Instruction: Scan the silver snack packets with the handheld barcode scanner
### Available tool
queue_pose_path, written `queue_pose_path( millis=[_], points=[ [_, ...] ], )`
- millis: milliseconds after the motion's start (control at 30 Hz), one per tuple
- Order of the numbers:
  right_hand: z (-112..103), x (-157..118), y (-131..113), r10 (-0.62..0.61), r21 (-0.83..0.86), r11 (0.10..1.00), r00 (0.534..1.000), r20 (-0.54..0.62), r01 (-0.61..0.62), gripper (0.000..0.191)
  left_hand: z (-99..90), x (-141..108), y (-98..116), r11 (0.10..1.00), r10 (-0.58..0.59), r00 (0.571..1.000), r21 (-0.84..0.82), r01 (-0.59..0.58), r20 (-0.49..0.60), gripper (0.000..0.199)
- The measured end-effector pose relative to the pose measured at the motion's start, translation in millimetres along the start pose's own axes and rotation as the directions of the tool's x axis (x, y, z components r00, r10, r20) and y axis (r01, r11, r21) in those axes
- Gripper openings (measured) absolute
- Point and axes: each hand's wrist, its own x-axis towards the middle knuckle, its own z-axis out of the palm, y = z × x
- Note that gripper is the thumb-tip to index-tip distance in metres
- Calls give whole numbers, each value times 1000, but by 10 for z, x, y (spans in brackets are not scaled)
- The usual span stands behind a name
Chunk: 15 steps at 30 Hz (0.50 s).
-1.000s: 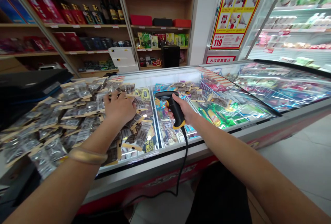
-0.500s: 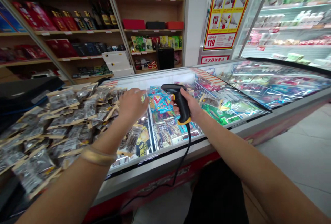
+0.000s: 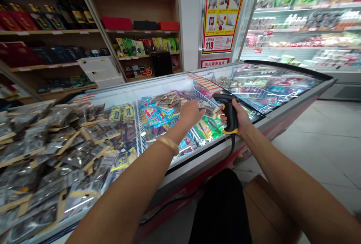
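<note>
My right hand [image 3: 239,118] grips a black and yellow handheld scanner [image 3: 230,114], whose cable hangs down in front of the freezer. My left hand [image 3: 192,114], with a gold bracelet [image 3: 168,144] on the wrist, hovers over the glass-topped freezer [image 3: 180,167]. Its fingers are loosely bent and apart, with nothing visible in them. Just right of the fingertips a clear packet with a tan strip [image 3: 209,108] lies over green packages [image 3: 213,125]. Similar packets [image 3: 172,99] lie behind my left hand on blue packages [image 3: 153,116].
A large heap of similar packets [image 3: 70,150] covers the left part of the freezer. Shelves [image 3: 141,31] with boxes and bottles stand behind, beside a red and yellow poster [image 3: 224,14]. A refrigerated display [image 3: 310,29] is at the right, and a cardboard box [image 3: 270,210] is below.
The view has turned to the right. My left hand has moved right, from near the packet heap to beside the packet on the green packages. The scanner remains in my right hand.
</note>
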Motion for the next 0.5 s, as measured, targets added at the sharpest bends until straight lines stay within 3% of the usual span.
queue_pose_path(
  millis=[133, 267, 400, 500],
  points=[
    [-24, 23, 45, 2, 8, 1000, 1000, 1, -2, 46, 78, 188, 115, 995, 66, 996, 72, -70, 54, 65],
    [-19, 13, 54, -1, 14, 1000, 999, 45, 0, 47, 16, 280, 155, 995, 29, 987, 94, -44, 157, 57],
    [-40, -8, 38, -13, 54, 998, 999, 44, 10, 47, -40, 205, 169, 998, 39, 994, 53, -44, 103, 49],
    [-56, -18, 25, -24, 66, 998, 999, 46, 21, 47, -87, 31, 120, 997, -29, 1000, -73, 29, 11, 38]
  ],
)
